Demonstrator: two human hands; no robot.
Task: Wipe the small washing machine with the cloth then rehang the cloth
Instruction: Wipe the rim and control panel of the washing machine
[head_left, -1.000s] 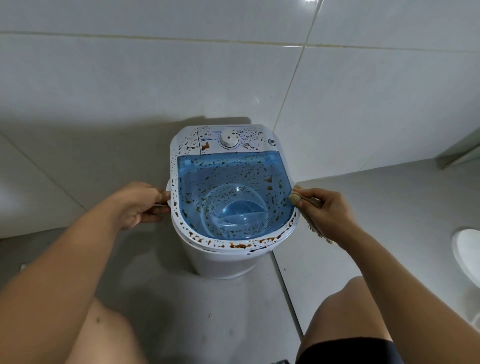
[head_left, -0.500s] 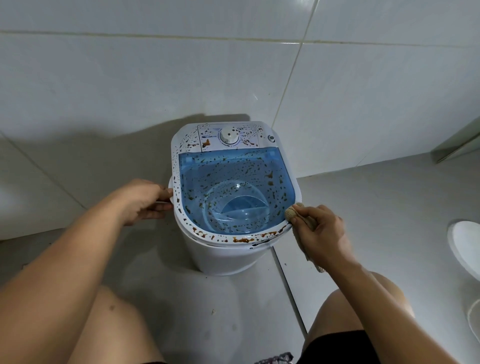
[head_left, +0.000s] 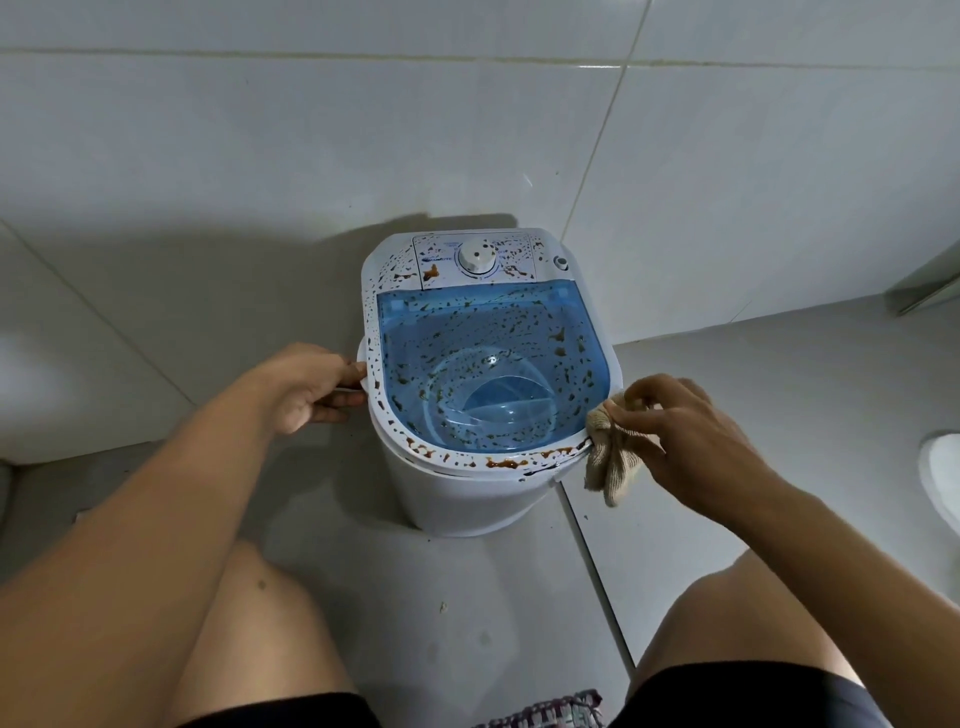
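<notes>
A small white washing machine (head_left: 467, 499) stands on the tiled floor against the wall. Its clear blue lid (head_left: 488, 364) and white rim are spattered with brown stains. A white dial (head_left: 477, 257) sits on the back panel. My left hand (head_left: 306, 384) grips the handle on the machine's left side. My right hand (head_left: 691, 441) holds a bunched beige cloth (head_left: 610, 452) pressed against the rim at its front right corner; part of the cloth hangs down beside the tub.
Grey wall tiles rise right behind the machine. A white object (head_left: 943, 478) shows at the right edge. A woven mat (head_left: 545, 714) peeks in at the bottom. My two bare knees frame the floor in front of the machine.
My right hand has slid the cloth along the right rim toward the front corner. The view has pulled back slightly. My left hand stays on the side handle.
</notes>
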